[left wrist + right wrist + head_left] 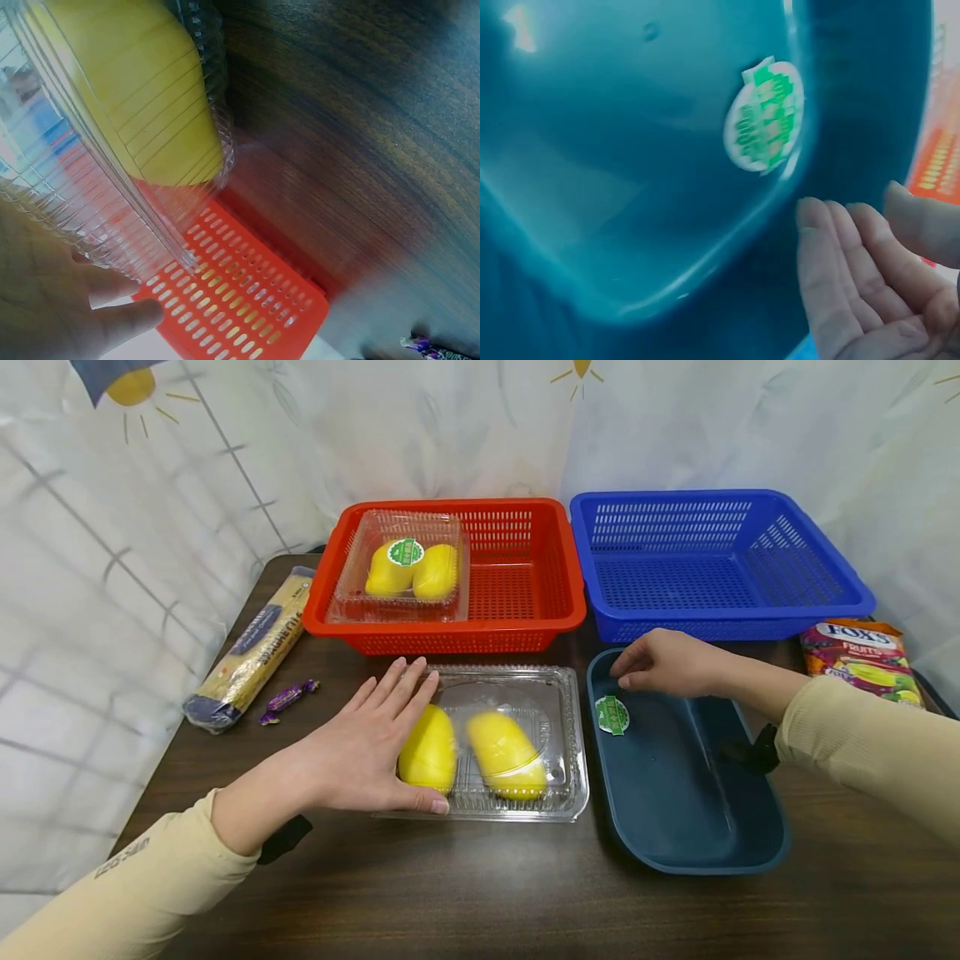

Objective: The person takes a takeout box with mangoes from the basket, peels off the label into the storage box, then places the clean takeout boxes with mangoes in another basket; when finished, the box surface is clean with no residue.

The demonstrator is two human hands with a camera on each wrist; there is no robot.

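My left hand [356,747], fingers straight and spread, rests on the left side of a clear plastic clamshell box [558,710]. Inside the box lie two yellow mangoes [508,758]; the hand partly covers the left one. To the right, my right hand [671,664] hovers over the far end of a dark teal plastic tray [675,793]. Its fingers are loosely bent, with nothing between them. A round green-and-white sticker [612,715] lies in the tray just below those fingertips. The right wrist view shows the same sticker [766,116] beside the fingers.
Behind the box stands a red basket [517,627] holding another mango box [412,568], bearing a similar label. Right of it is a blue basket [720,610]. A spaghetti pack [251,647] and purple wrapped candy [290,700] lie left; a candy bag [862,660] lies right.
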